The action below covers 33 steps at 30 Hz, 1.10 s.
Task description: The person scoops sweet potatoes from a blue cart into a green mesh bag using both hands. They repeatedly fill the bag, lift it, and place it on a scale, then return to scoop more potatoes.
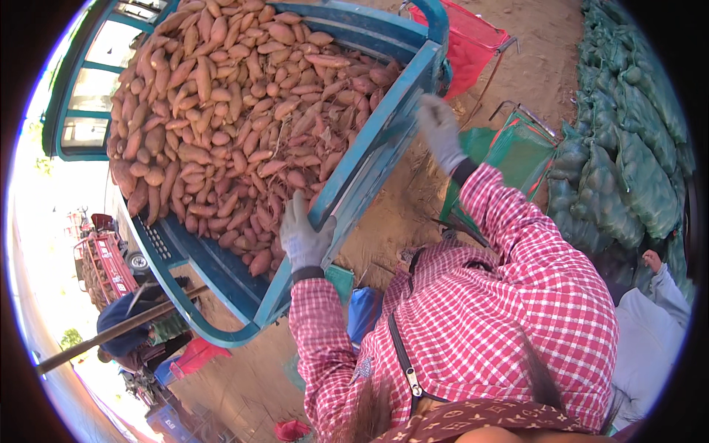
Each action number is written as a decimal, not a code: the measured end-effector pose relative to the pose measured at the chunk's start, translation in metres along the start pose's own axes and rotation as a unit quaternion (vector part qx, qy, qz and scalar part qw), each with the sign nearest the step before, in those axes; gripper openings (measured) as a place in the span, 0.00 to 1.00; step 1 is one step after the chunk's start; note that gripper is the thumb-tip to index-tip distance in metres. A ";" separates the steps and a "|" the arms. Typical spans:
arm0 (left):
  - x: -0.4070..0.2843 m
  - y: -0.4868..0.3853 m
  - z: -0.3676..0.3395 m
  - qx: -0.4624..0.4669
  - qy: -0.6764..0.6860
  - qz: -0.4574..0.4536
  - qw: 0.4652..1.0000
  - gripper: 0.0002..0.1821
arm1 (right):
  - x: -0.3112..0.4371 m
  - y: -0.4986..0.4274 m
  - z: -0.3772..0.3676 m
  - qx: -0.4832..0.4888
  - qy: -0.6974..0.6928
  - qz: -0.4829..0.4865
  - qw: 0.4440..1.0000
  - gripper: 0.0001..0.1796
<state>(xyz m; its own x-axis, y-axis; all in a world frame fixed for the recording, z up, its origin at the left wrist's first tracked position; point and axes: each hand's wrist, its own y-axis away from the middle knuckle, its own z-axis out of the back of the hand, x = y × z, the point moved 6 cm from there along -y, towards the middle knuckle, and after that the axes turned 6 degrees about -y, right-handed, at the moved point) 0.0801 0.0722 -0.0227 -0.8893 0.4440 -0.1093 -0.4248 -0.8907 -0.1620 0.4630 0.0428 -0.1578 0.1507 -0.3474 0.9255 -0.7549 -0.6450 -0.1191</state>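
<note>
A large heap of sweet potatoes fills the blue metal cargo bed in front of me. My left hand, in a pale work glove, lies over the bed's near side wall. Its fingers point toward the sweet potatoes, its thumb is spread, and nothing shows in its grasp. Outside the same wall, my right hand is gloved too and blurred. It is near a green mesh bag held on a metal frame; whether its fingers hold anything is unclear.
Filled green mesh sacks are stacked at right. A person in a pale top is close by at lower right; another person bends at left. A red mesh bag on a frame stands beyond the bed. A loaded red vehicle is farther left.
</note>
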 end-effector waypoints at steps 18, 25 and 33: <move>0.012 -0.019 -0.044 0.217 0.069 0.081 0.970 0.26 | -0.270 -0.207 0.229 -0.024 0.208 -0.117 0.971 0.22; 0.018 0.001 -0.039 0.211 0.064 0.105 0.970 0.25 | -0.134 -0.141 0.183 -0.037 0.505 -0.105 0.856 0.20; 0.019 -0.002 -0.042 0.228 0.063 0.114 0.965 0.26 | -0.059 -0.136 0.179 0.022 0.621 -0.163 0.766 0.21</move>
<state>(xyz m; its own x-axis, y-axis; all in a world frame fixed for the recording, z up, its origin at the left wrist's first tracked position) 0.0711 0.0867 -0.0660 -0.9532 0.2138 -0.2138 -0.2758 -0.9046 0.3251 0.6710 0.0287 -0.2609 -0.4181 0.7351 0.5337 -0.7798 -0.5918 0.2041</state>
